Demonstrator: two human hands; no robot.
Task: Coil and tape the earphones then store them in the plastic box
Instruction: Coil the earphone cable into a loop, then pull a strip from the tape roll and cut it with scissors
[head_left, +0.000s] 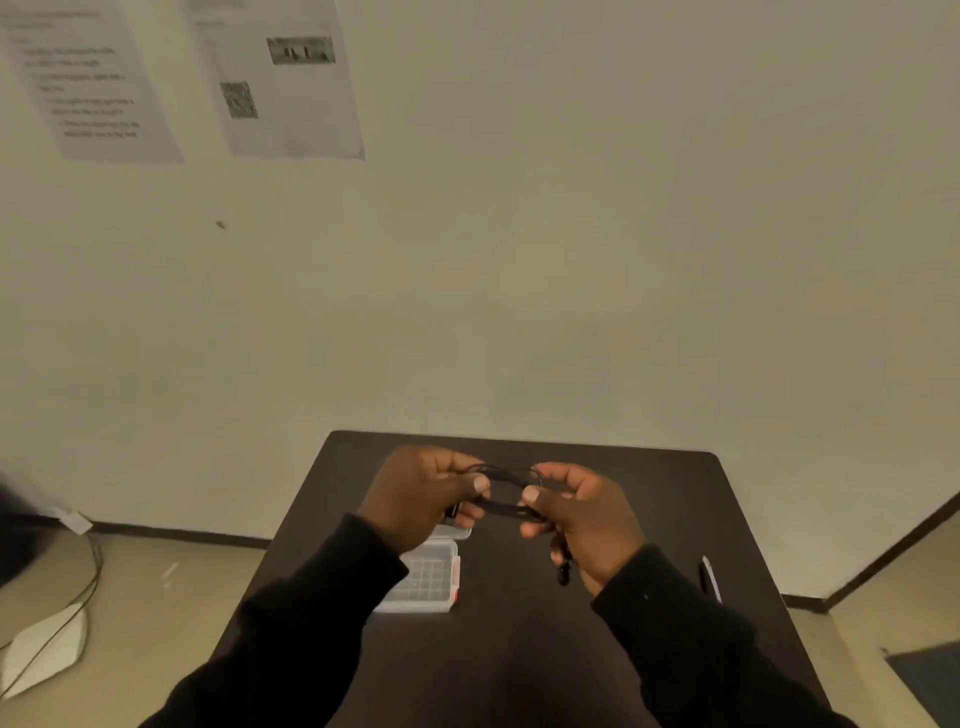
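Black earphones (506, 491) are looped into a flat coil stretched between both hands above the dark table (519, 649). My left hand (423, 496) pinches the coil's left end, and my right hand (582, 517) pinches its right end. An earbud (563, 574) dangles below my right palm. A clear plastic box (428, 577) with a red latch lies on the table under my left wrist, its lid partly hidden behind my left hand. I cannot see any tape.
A pen (710, 578) lies near the table's right edge. Printed sheets (280, 83) hang on the wall ahead. On the floor at the left are cables and a white object (49, 644).
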